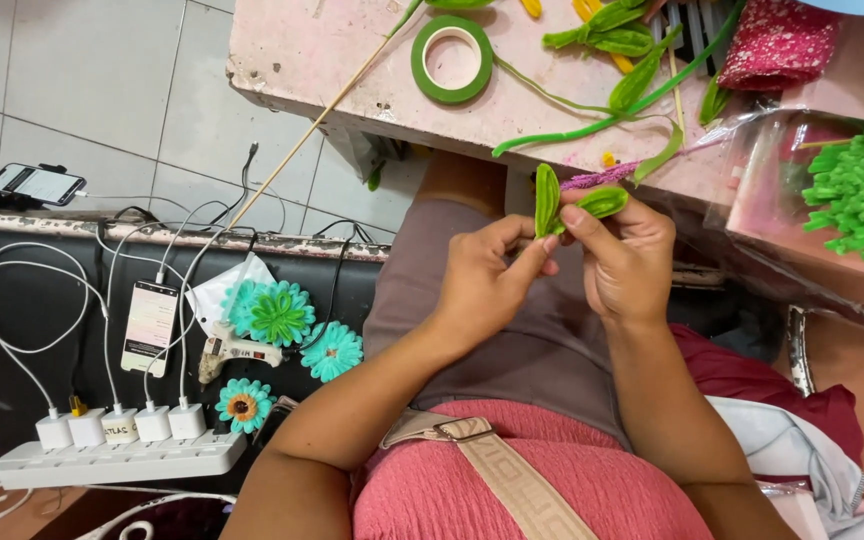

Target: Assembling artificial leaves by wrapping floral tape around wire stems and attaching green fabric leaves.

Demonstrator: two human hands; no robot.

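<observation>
Green leaves (pixel 552 200) sit just above the middle of the frame, pinched between our two hands below the pink tabletop (pixel 322 50) edge. Our left hand (pixel 482 285) closes its grip on the upright leaf, while our right hand (pixel 624 255) closes its grip on the leaf leaning right. A green tape roll (pixel 451 58) lies on the tabletop, upper centre.
</observation>
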